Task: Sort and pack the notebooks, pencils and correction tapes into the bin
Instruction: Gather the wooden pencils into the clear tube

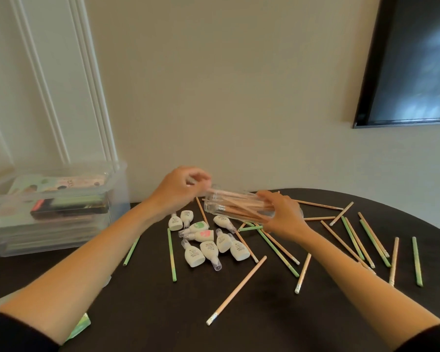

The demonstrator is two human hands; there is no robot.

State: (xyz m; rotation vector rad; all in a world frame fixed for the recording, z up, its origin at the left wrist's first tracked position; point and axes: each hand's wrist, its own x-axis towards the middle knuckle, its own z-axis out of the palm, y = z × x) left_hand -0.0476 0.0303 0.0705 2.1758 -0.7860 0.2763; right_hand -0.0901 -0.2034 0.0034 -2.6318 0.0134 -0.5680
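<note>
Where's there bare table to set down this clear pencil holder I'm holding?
The best bare patch of table lies near you, between your left forearm and the long wooden pencil. Another lies between that pencil and your right forearm. Crowded: the correction tapes in the middle, and the scattered pencils to the right of your right hand.
</note>
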